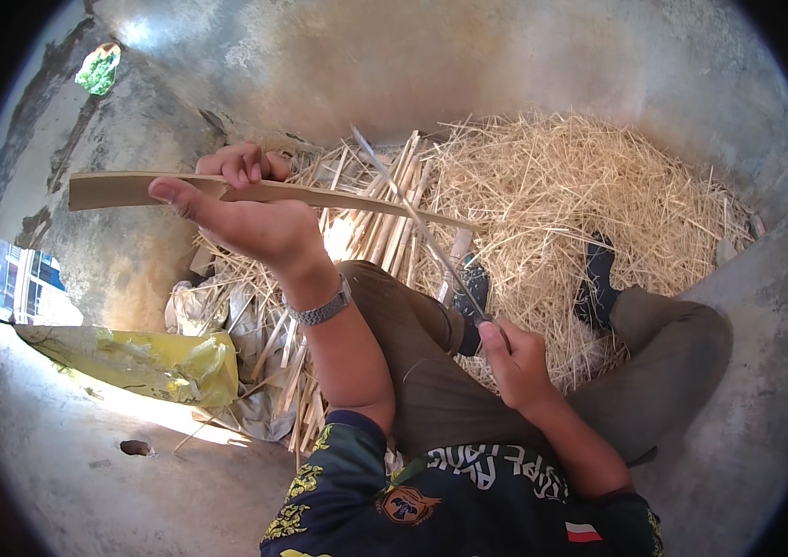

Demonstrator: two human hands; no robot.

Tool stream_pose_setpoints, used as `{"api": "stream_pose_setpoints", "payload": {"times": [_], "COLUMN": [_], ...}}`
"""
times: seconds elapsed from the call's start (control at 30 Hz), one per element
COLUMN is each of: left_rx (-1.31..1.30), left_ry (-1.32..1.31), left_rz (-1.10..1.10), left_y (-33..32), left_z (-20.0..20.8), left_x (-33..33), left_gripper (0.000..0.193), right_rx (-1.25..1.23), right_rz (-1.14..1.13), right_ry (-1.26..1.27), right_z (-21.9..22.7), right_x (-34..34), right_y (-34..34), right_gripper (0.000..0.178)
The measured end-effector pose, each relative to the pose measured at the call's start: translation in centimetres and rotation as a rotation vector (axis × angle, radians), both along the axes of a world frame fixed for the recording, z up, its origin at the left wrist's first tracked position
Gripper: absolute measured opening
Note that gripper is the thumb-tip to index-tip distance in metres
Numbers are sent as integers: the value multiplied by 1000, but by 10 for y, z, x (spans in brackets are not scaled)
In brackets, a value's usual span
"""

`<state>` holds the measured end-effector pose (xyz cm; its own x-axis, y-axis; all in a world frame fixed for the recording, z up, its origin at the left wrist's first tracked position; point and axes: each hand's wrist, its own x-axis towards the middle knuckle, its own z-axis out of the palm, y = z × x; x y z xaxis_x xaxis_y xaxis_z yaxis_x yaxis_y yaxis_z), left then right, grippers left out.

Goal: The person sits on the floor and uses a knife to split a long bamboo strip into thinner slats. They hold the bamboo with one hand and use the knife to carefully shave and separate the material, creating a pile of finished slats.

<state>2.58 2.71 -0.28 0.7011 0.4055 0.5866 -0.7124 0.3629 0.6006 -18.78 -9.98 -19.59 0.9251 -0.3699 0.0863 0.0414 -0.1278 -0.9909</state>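
Observation:
My left hand, with a metal-banded watch on its wrist, grips a long split bamboo strip. The thumb lies along the near side and the fingers curl over the far side. The strip is broad at its left end and narrows toward the right, above the straw. In my right hand is the handle of a long thin-bladed knife. Its blade slants up and left and crosses the strip near the narrow end. I cannot tell whether the blade touches it.
Loose straw-like shavings are heaped beyond my bent legs. A bundle of split bamboo sticks lies behind the strip, with more sticks near my left knee. A yellow plastic sheet hangs at the left, beside a wall opening. Concrete walls enclose the space.

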Motion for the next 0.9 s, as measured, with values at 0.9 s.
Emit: {"api": "stream_pose_setpoints", "payload": {"times": [0.9], "left_rx": [-57], "left_ry": [-36], "left_rz": [5], "left_y": [-4], "left_z": [-2], "left_x": [-3], "left_gripper": [62], "right_rx": [1], "right_rz": [-42], "right_ry": [-152], "right_z": [-15], "right_x": [-3], "right_y": [7], "right_gripper": [39]}}
